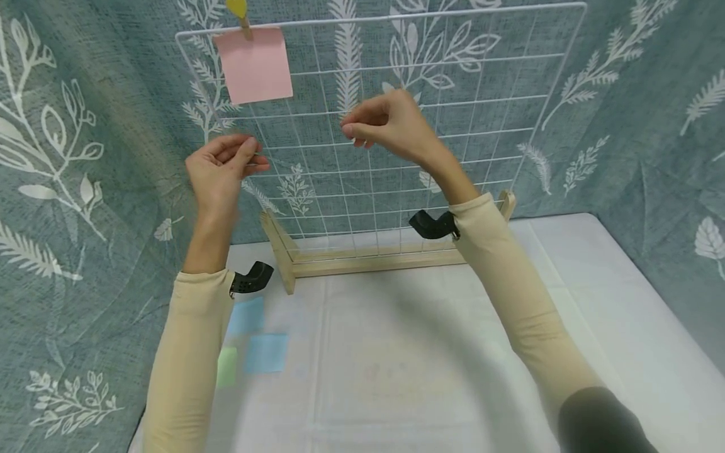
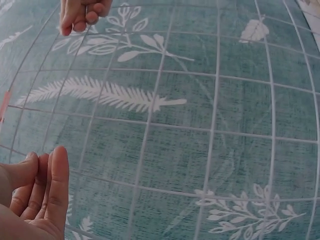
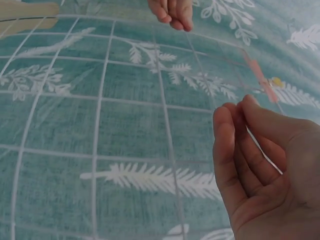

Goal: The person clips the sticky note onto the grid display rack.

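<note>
Both hands are raised in front of a white wire grid (image 1: pixel 442 15) with loosely curled fingers. The left hand (image 1: pixel 221 170) is below a pink sticky note (image 1: pixel 255 66), thumb tip against the index finger; nothing shows between them in the left wrist view. Nearer the grid's middle, the right hand (image 1: pixel 396 126) has its thumb close to its bent fingers, and no object appears there in the right wrist view. A wooden clothespin (image 1: pixel 246 29) with a yellow heart (image 1: pixel 236 7) fastens the pink note to the grid's top wire, at the left.
A wooden stand (image 1: pixel 374 263) holds the grid upright on a white-covered table (image 1: pixel 385 402). Two blue notes (image 1: pixel 266 353) and a green note (image 1: pixel 227 367) lie beside the left forearm. Patterned teal curtains (image 1: pixel 640 126) enclose the back and sides. A dark rounded shape (image 1: pixel 603 421) overlaps the right sleeve.
</note>
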A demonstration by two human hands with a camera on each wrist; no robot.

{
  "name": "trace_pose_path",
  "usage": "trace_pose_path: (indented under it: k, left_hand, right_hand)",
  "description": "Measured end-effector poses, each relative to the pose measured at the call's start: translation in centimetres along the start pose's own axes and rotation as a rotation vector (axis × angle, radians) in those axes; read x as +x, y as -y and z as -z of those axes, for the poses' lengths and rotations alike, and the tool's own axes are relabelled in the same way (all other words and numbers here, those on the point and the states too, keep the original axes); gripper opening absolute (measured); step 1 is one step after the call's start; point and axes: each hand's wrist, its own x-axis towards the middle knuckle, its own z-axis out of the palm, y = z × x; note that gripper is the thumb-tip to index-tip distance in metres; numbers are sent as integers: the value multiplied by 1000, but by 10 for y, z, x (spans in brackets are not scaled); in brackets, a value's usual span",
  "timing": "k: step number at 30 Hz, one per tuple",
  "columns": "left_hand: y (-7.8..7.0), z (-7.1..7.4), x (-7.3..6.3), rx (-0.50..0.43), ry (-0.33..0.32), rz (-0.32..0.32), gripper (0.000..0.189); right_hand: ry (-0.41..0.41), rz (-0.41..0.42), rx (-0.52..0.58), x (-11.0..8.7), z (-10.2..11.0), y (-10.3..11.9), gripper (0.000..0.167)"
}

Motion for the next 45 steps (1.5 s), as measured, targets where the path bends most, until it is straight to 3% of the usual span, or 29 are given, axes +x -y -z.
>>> trace_pose_path:
  k: [7, 11, 18, 25, 32, 42, 45]
  left_hand:
    - [10, 3, -7, -16, 4, 53, 16]
    - [15, 7, -11, 1, 22, 50, 15]
    - [20, 10, -17, 55, 33, 68, 22]
    - [25, 16, -23, 41, 64, 93, 24]
    - [37, 25, -31, 94, 27, 112, 13]
    - [47, 37, -38, 111, 12, 171, 23]
    - [52, 40, -41, 128, 1, 189, 18]
  right_hand:
    - [13, 28, -100, -24, 4, -6, 21]
    - [5, 31, -101, -33, 7, -10, 19]
    - [-13, -36, -90, -42, 12, -29, 19]
    - [-18, -91, -98, -58, 17, -46, 20]
    - [-20, -181, -92, -76, 20, -62, 22]
    - [-32, -231, -85, -97, 26, -78, 22]
    - [-34, -252, -77, -104, 29, -86, 24]
